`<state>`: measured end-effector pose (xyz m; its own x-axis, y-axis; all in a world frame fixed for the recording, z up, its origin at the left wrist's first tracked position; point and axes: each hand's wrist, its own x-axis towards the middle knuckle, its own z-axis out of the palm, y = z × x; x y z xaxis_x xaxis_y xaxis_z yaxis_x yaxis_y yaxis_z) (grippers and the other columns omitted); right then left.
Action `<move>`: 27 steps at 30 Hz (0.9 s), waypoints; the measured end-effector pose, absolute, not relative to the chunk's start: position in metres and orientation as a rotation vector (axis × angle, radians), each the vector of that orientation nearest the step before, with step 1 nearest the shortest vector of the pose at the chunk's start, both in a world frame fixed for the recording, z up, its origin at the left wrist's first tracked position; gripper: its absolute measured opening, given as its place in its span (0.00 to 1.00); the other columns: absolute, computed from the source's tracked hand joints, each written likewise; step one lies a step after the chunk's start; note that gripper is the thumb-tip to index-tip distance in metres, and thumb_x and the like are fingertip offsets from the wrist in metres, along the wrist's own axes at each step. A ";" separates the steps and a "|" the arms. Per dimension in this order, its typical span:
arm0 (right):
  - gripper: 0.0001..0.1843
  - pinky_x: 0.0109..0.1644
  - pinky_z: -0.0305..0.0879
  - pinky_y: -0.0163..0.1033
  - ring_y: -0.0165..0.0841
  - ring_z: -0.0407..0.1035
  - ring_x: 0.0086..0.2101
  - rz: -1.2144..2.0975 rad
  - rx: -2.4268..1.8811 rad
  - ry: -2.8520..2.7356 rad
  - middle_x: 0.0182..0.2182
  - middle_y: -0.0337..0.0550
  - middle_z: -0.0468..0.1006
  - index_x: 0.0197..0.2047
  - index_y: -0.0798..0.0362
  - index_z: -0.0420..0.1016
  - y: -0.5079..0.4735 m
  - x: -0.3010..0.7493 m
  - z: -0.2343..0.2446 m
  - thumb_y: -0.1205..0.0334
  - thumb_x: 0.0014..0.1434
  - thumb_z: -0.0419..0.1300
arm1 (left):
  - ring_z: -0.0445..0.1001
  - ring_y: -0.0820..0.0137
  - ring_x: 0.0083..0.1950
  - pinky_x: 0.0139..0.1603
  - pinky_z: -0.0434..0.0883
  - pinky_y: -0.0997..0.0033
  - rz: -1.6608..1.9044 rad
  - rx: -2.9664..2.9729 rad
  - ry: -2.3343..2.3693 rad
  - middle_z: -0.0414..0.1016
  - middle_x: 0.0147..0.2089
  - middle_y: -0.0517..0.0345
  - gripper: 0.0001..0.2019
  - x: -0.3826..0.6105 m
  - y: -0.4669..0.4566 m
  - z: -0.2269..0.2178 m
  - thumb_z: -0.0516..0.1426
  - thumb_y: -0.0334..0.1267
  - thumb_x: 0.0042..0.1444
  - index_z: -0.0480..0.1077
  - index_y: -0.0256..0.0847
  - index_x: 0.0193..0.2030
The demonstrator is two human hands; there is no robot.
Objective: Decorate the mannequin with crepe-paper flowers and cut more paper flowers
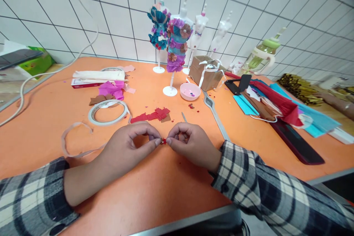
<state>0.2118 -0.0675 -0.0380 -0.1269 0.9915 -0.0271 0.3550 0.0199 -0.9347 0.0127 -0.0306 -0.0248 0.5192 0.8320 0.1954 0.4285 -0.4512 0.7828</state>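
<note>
Over the front of the orange table [155, 191], my left hand [128, 143] pinches the left side of a tiny red and brown paper piece [164, 141] between thumb and forefinger. My right hand [192, 142] pinches the same piece from the right, fingertips nearly meeting the left ones. Much of the piece is hidden by the fingertips. Just beyond the hands lie red paper scraps [151, 115] and a brown scrap [166, 118]. A thin pointed metal tool [184, 117] lies partly behind my right hand.
Behind stand several mini mannequins, one dressed in purple and blue paper [177, 46]. Nearby are a pink bowl [190, 91], a brown box [206, 73] and scissors or tongs [217, 116]. A tape roll [108, 112] lies left; a phone [300, 143] and coloured paper [282, 99] lie right.
</note>
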 end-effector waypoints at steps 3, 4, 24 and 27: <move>0.06 0.25 0.48 0.32 0.23 0.52 0.20 1.195 -1.425 -1.543 0.18 0.29 0.62 0.29 0.53 0.74 -0.068 0.212 -0.038 0.60 0.53 0.64 | 0.77 0.66 0.32 0.39 0.74 0.67 0.756 2.054 1.039 0.81 0.30 0.59 0.07 0.012 -0.030 -0.026 0.58 0.41 0.55 0.76 0.44 0.30; 0.06 0.25 0.48 0.32 0.23 0.52 0.20 1.207 -1.426 -1.546 0.18 0.29 0.62 0.30 0.53 0.74 -0.067 0.212 -0.037 0.61 0.53 0.64 | 0.77 0.66 0.32 0.40 0.74 0.67 0.748 2.052 1.040 0.81 0.30 0.59 0.07 0.012 -0.030 -0.026 0.58 0.41 0.55 0.76 0.44 0.30; 0.02 0.26 0.50 0.32 0.23 0.54 0.21 1.177 -1.413 -1.666 0.20 0.29 0.64 0.30 0.54 0.74 -0.068 0.213 -0.034 0.65 0.54 0.63 | 0.77 0.67 0.34 0.39 0.71 0.69 0.657 2.053 0.998 0.80 0.31 0.59 0.09 0.011 -0.031 -0.029 0.58 0.41 0.57 0.77 0.42 0.31; 0.03 0.26 0.51 0.32 0.23 0.55 0.22 1.193 -1.398 -1.681 0.21 0.30 0.66 0.32 0.54 0.75 -0.068 0.214 -0.034 0.64 0.54 0.64 | 0.77 0.67 0.34 0.39 0.71 0.69 0.643 2.061 0.996 0.79 0.31 0.59 0.09 0.011 -0.031 -0.028 0.57 0.41 0.57 0.76 0.42 0.31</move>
